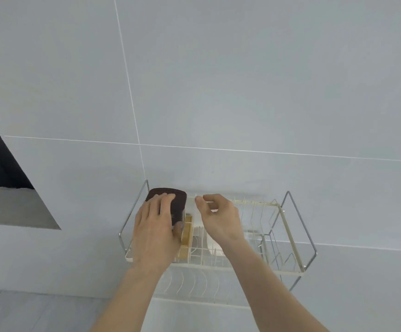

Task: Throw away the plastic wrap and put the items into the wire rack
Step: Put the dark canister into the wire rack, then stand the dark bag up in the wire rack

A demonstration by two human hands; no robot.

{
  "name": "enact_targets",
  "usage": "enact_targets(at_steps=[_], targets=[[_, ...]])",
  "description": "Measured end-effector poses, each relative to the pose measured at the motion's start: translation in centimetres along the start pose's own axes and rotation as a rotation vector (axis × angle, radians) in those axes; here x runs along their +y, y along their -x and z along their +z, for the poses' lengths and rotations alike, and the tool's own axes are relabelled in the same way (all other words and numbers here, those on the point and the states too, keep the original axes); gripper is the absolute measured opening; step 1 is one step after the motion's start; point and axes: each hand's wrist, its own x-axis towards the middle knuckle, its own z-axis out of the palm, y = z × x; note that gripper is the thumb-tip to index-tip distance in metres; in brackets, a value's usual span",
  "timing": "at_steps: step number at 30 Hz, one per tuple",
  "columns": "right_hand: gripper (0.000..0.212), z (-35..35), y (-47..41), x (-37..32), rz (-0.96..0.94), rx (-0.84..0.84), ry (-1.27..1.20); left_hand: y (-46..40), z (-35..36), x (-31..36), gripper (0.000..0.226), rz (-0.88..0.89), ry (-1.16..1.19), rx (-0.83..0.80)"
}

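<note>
A two-tier cream wire rack (290, 271) stands against the grey tiled wall. In its upper tier's left end sits a clear container with a dark brown lid (176, 200). My left hand (155, 233) lies over that container, fingers on the lid and thumb down its right side. A wooden-lidded item (187, 233) stands just right of it, and a white item (212, 243) lies partly hidden under my right wrist. My right hand (218, 216) hovers above the rack's middle with its fingers curled near the back rail; nothing shows in it. No plastic wrap is visible.
The rack's right half holds only wire dividers (259, 216) and a clear insert (256, 238). Chrome end handles (300, 224) rise on both sides. A grey recess (8, 207) opens in the wall at left. The countertop (27, 312) lies below.
</note>
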Motion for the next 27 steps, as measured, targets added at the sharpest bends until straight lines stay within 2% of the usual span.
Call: enact_targets(at_steps=[3,6,9,13,16,18,22,27], targets=[[0.041,-3.3,2.0,0.7,-0.052,-0.014,-0.073,3.2,-0.2,3.1,0.045,0.003,0.292,0.065],[0.039,-6.6,4.3,2.5,-0.052,-0.013,-0.168,7.0,0.7,6.6,0.035,-0.013,0.452,0.048],[0.036,-10.3,6.9,5.1,-0.055,0.052,-0.213,11.1,2.1,9.9,0.032,-0.021,0.523,-0.053],[0.018,-15.0,11.3,10.1,0.022,0.178,-0.257,16.7,4.3,12.9,0.029,-0.006,0.522,-0.251],[0.012,-16.9,14.3,15.5,0.188,0.303,-0.135,20.6,6.0,14.0,0.025,-0.164,0.581,-0.411],[0.014,-17.3,16.2,19.7,0.34,0.294,0.015,23.0,7.5,14.3,0.028,-0.324,0.565,-0.565],[0.042,-16.6,20.7,27.2,0.598,0.081,0.327,27.3,9.9,14.2,0.044,-0.596,0.467,-0.879],[0.054,-14.8,24.5,31.3,0.703,-0.082,0.377,31.7,10.9,14.1,0.048,-0.831,0.439,-1.048]])
